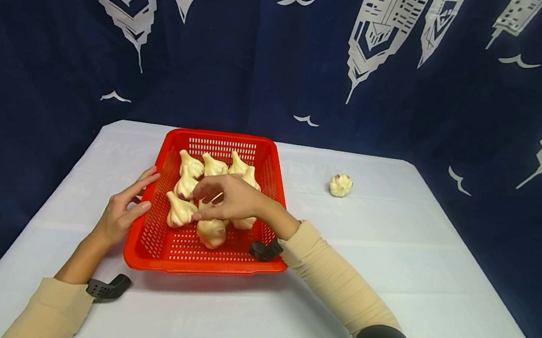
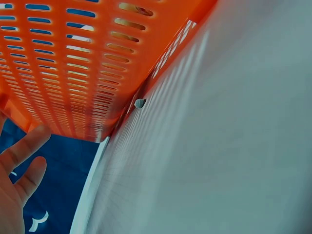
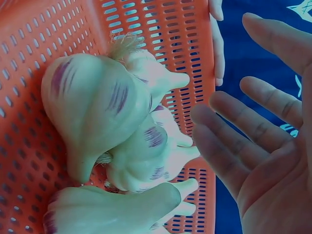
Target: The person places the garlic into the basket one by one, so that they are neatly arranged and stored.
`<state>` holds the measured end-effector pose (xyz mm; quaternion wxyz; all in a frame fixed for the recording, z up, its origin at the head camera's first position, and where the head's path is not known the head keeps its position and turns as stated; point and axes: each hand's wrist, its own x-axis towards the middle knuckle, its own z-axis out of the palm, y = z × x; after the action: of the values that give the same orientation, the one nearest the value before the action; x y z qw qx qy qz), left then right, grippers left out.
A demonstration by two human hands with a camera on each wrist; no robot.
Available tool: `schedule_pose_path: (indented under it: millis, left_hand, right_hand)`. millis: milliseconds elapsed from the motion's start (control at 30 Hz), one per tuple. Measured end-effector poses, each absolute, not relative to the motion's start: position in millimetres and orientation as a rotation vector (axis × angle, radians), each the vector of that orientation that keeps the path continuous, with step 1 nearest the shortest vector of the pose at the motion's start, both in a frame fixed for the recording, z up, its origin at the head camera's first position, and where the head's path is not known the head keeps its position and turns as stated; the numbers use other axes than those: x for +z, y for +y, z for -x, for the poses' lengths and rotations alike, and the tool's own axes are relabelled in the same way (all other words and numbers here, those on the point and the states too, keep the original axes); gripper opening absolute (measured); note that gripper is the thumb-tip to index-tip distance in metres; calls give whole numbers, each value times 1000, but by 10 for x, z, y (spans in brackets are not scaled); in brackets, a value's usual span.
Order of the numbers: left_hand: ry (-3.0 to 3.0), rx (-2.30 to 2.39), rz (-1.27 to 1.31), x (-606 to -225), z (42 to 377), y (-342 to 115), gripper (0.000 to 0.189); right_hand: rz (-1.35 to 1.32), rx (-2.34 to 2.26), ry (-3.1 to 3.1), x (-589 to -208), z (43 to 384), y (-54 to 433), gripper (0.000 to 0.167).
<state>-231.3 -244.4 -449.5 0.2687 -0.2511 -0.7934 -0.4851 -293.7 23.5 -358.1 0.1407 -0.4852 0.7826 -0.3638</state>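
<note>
A red plastic basket [image 1: 211, 268] holds several white garlic bulbs [image 1: 211, 233] with purple streaks, which also show large in the right wrist view. Fingers spread, my left hand [image 1: 121, 215] rests against the basket's left rim. The left wrist view shows that hand [image 2: 19, 170] beside the slotted basket wall [image 2: 73, 73]. My right hand [image 1: 233, 198] is over the bulbs, its thumb tip close to a bulb [image 1: 179, 211] on the left side. Nothing lies between the fingers of the right hand [image 3: 268, 131] in the right wrist view.
One more garlic bulb [image 1: 340, 185] sits on the white-covered table [image 1: 376, 228], right of the basket. A dark blue cloth [image 1: 244, 62] with white printed towers hangs behind the table. Black bands [image 1: 265, 250] are on both wrists.
</note>
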Motion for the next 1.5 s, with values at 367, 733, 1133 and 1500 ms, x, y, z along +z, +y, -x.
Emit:
schedule_pose_path:
  millis: [367, 733, 1133, 1500]
  left_hand:
    - [-2135, -1308, 674, -4499, 2300, -2452, 55]
    - [-2140, -1305, 682, -4497, 2307, -2435, 55]
    - [-2150, -1308, 662, -4501, 2299, -2439, 55]
    - [-2137, -1312, 672, -4507, 2304, -2438, 55]
  right_hand:
    - [1421, -1091, 2283, -3541, 2944, 233, 34]
    - [1406, -1090, 2346, -3450, 2983, 360, 37]
    - [1358, -1089, 2489, -3243, 3092, 606, 33]
    - [1264, -1079, 2660, -3210, 3286, 933, 36]
